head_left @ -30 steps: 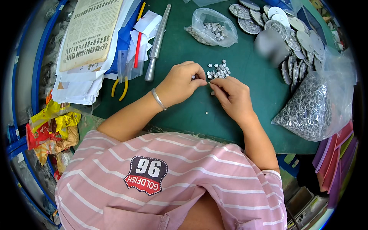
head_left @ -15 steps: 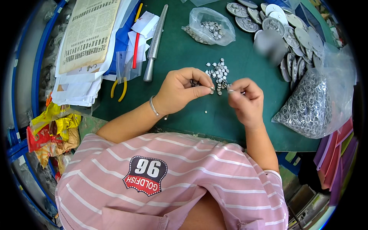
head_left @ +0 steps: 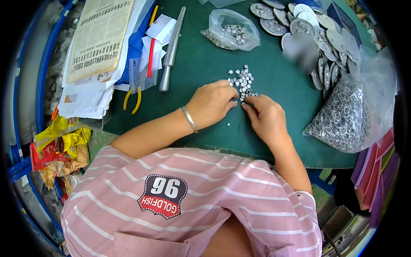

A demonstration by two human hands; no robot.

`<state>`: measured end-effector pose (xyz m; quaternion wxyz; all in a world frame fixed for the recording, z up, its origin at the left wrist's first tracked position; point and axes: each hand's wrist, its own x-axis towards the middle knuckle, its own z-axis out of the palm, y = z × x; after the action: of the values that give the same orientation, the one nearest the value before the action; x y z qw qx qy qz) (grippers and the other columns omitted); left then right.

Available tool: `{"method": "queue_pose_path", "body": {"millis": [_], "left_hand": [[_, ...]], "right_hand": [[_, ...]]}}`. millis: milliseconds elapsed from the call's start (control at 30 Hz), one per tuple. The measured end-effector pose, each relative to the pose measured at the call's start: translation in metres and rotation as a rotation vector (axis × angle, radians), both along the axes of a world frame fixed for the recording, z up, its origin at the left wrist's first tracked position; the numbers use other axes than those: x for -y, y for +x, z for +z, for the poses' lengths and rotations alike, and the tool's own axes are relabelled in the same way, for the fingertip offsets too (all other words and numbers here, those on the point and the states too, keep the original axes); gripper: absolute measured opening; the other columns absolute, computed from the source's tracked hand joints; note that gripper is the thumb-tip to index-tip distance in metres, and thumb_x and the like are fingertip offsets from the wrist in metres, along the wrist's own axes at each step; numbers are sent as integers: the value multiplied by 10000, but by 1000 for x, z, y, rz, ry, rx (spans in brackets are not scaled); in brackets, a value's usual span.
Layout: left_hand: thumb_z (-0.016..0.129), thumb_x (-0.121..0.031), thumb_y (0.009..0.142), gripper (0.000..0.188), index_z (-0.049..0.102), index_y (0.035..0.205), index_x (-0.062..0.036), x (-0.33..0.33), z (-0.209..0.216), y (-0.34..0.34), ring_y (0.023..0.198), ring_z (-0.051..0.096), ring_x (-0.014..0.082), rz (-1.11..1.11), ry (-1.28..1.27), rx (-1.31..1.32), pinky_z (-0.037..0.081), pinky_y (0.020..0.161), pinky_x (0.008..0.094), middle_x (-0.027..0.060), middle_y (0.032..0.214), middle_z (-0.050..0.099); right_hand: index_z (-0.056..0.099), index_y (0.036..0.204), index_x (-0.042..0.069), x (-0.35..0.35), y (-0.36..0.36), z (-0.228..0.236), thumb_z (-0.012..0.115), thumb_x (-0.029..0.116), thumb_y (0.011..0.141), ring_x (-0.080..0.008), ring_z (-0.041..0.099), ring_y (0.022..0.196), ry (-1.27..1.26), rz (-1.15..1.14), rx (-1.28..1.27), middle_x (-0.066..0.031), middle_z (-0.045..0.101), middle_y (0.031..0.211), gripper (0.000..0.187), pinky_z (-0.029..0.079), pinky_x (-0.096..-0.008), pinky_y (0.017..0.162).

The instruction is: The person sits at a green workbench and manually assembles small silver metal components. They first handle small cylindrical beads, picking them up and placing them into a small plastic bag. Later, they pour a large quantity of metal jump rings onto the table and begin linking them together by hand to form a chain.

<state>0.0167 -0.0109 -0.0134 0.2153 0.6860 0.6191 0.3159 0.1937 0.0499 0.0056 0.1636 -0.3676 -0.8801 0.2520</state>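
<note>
A loose pile of small round silvery metal pieces [head_left: 243, 79] lies on the green table. My left hand [head_left: 212, 103], with a silver bangle at the wrist, rests at the pile's near left edge. Its fingers are curled inward and the thumb is close to the forefinger; whatever they hold is hidden. At the near right edge of the pile, my right hand [head_left: 266, 115] points its closed thumb and fingers down at the pieces. What sits between those fingertips cannot be made out. One tiny pale piece [head_left: 228, 124] lies apart, nearer to me.
Beyond the pile is an open plastic bag [head_left: 234, 32] of similar pieces. On the right are a heap of embossed metal discs [head_left: 302, 26] and a bag of metal rings [head_left: 342, 113]. A tapered metal rod [head_left: 172, 51], yellow-handled pliers [head_left: 138, 100] and stacked papers [head_left: 96, 47] are on the left.
Both hands have lowered to the table beside the pile. The left moved slightly right and turned its back upward; the right came down and left, from raised fingers to the pile's edge.
</note>
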Motion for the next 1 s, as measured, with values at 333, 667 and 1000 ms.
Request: {"method": "queue_pose_path", "body": {"millis": [333, 667, 1000], "left_hand": [[745, -19, 694, 128, 670, 792, -54, 9, 9, -1, 612, 519, 161, -33, 102, 289, 400, 537, 279, 49, 716, 523], [684, -17, 774, 109, 610, 852, -35, 18, 14, -3, 601, 430, 56, -3, -165, 1166, 311, 479, 211, -5, 750, 520], [693, -80, 760, 95, 639, 820, -29, -23, 3, -16, 564, 498, 167, 130, -1, 113, 415, 529, 301, 50, 665, 509]], "right_hand": [[675, 807, 50, 8, 3, 1, 722, 34, 726, -177, 498, 509, -160, -24, -291, -56, 521, 621, 95, 399, -307, 472], [638, 815, 0, 3, 13, -4, 690, 0, 737, -72, 436, 547, -814, 36, -896, -3, 514, 665, 93, 310, -230, 456], [687, 865, 10, -25, -5, -6, 670, 140, 807, -265, 638, 649, -199, -147, -108, -118, 673, 783, 143, 499, -334, 605]]}}
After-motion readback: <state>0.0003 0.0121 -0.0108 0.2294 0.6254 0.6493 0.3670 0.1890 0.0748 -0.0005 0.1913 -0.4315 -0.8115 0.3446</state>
